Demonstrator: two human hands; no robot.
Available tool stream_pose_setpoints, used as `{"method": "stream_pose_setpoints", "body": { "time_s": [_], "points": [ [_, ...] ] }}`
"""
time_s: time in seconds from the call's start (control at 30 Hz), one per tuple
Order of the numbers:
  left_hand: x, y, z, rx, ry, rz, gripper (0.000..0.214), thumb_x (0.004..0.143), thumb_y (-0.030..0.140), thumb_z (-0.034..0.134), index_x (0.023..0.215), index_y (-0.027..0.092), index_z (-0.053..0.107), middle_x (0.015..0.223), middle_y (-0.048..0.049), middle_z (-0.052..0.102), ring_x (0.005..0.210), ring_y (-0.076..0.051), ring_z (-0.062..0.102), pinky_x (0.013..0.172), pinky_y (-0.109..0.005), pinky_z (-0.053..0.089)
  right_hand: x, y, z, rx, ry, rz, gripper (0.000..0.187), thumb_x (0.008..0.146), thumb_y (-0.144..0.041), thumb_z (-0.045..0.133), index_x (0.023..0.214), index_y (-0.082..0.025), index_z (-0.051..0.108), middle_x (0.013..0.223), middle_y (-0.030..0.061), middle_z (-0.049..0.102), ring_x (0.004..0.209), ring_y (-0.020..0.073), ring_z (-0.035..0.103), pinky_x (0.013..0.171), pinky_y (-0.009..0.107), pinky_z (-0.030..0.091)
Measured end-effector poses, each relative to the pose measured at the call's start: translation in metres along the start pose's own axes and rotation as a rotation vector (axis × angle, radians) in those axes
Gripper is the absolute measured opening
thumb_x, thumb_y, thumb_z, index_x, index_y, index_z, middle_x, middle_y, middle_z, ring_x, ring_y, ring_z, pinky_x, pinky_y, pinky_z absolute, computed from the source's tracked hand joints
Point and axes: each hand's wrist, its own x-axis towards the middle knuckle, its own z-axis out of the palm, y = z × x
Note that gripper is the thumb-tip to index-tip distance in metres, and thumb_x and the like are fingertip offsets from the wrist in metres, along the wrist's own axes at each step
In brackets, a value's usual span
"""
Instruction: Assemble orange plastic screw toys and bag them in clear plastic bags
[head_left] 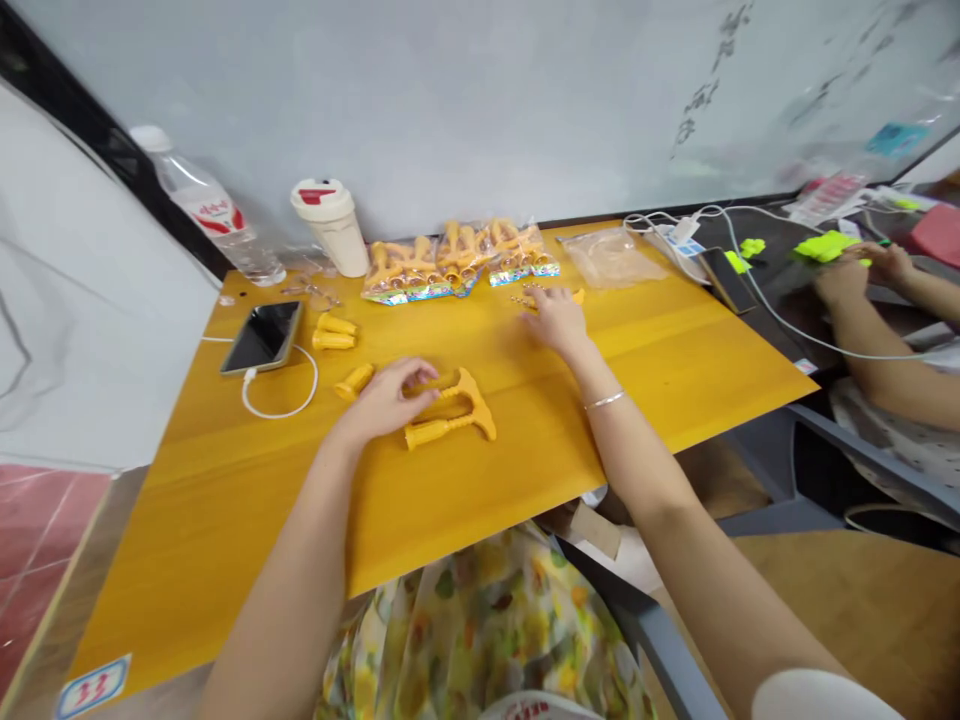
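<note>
Yellow all over, a toy piece with two legs [480, 410] lies near the middle of the bench [247, 500] in the head view. Its legs point left, and its thick bar is on the right. The left hand [386, 400] is at the left end of this piece. Its grip is curved, with a gap between the thumb and the fingers. The thumb is right by the far leg, but I cannot tell if the hand is holding on to it.

The right hand [556, 318] is farther off and more to the right. Its fingers reach down over some small striped bits [517, 299]. A little yellow bit [578, 296] pokes out just right of this hand. I cannot tell if this grip is apart, together or clamped on something. A shiny bangle [604, 400] is on this arm.

One yellow tube [355, 381] lies just left of the left hand. Two more yellow tubes [334, 332] lie side by side, a bit farther away. Left of them is a phone [262, 336] with a white wire [281, 414].

Along the far edge, from left to right, are a bottle [214, 215], a white cup [330, 225], a row of bags with yellow toys [459, 260] and a flat clear bag [615, 258]. At the far right, another person's hands [862, 272] are by some bright green bits [825, 246].
</note>
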Motion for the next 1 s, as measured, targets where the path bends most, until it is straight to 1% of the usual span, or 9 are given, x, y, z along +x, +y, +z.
{"method": "stream_pose_setpoints", "body": {
  "time_s": [0.1,0.2,0.33,0.47,0.57,0.7,0.77,0.87,1.0],
  "points": [
    [0.0,-0.007,-0.014,0.176,0.293,-0.051,0.016,0.081,0.03,0.051,0.091,0.021,0.061,0.092,-0.0066,0.066,0.091,-0.023,0.061,0.088,-0.038,0.05,0.007,0.023,-0.004,-0.019,0.053,0.202,0.059,0.093,-0.036,0.064,0.147,-0.014,0.05,0.141,0.0241,0.054,0.133,0.0398,0.044,0.103,0.053,0.044],
    [-0.003,-0.017,-0.025,0.444,0.474,-0.217,0.017,0.079,0.023,0.052,0.094,0.019,0.058,0.104,-0.0121,0.065,0.107,-0.031,0.059,0.099,-0.049,0.047,0.009,0.034,-0.004,0.005,-0.03,0.27,0.066,0.089,-0.04,0.071,0.147,-0.018,0.05,0.146,0.0199,0.053,0.137,0.0392,0.042,0.106,0.055,0.043],
    [-0.01,-0.028,-0.026,0.595,0.38,-0.441,0.035,0.081,0.042,0.061,0.107,0.018,0.058,0.123,-0.0226,0.061,0.119,-0.045,0.054,0.095,-0.062,0.047,0.009,0.038,-0.001,-0.036,-0.081,0.246,0.057,0.088,-0.033,0.072,0.141,-0.025,0.056,0.144,0.015,0.057,0.133,0.0367,0.048,0.103,0.053,0.046],
    [-0.012,-0.036,-0.022,0.542,0.287,-0.464,0.027,0.082,0.037,0.06,0.103,0.021,0.06,0.116,-0.0197,0.065,0.114,-0.042,0.06,0.095,-0.059,0.047,0.009,0.037,-0.001,-0.047,-0.033,0.221,0.039,0.096,-0.029,0.059,0.134,-0.025,0.062,0.131,0.0154,0.067,0.12,0.0331,0.059,0.095,0.046,0.049],
    [-0.01,-0.036,-0.024,0.444,0.295,-0.419,0.024,0.082,0.033,0.057,0.103,0.021,0.062,0.11,-0.0179,0.068,0.11,-0.038,0.064,0.096,-0.054,0.048,0.011,0.035,-0.002,-0.032,0.088,0.216,0.037,0.101,-0.03,0.047,0.134,-0.02,0.061,0.123,0.0187,0.069,0.112,0.0328,0.062,0.091,0.044,0.048],
    [-0.001,-0.031,-0.021,0.243,0.466,-0.295,0.027,0.081,0.033,0.059,0.105,0.021,0.062,0.11,-0.0124,0.069,0.109,-0.031,0.065,0.101,-0.047,0.048,0.013,0.024,-0.001,0.182,0.266,0.055,0.042,0.104,-0.037,0.037,0.135,-0.018,0.057,0.117,0.0166,0.068,0.102,0.0268,0.062,0.088,0.037,0.046],
    [0.003,-0.028,-0.015,0.124,0.54,-0.272,0.03,0.079,0.035,0.062,0.106,0.02,0.062,0.112,-0.0106,0.069,0.107,-0.027,0.065,0.101,-0.043,0.049,0.012,0.012,0.003,0.376,0.242,-0.087,0.043,0.104,-0.045,0.035,0.131,-0.02,0.058,0.106,0.0112,0.068,0.09,0.0218,0.061,0.082,0.033,0.046],
    [0.008,-0.026,-0.006,0.043,0.537,-0.283,0.033,0.078,0.035,0.066,0.105,0.018,0.064,0.107,-0.0088,0.069,0.101,-0.024,0.064,0.096,-0.04,0.05,0.005,-0.01,0.013,0.594,0.138,-0.286,0.047,0.101,-0.057,0.04,0.127,-0.021,0.057,0.089,0.0045,0.063,0.075,0.0176,0.055,0.074,0.03,0.045],
    [0.009,-0.024,-0.002,0.034,0.493,-0.26,0.029,0.079,0.03,0.066,0.105,0.017,0.067,0.104,-0.0082,0.069,0.095,-0.023,0.063,0.094,-0.039,0.05,-0.008,-0.033,0.02,0.664,0.095,-0.433,0.047,0.098,-0.058,0.047,0.127,-0.021,0.053,0.081,0.0008,0.057,0.07,0.0165,0.049,0.071,0.03,0.042]
  ]
}}
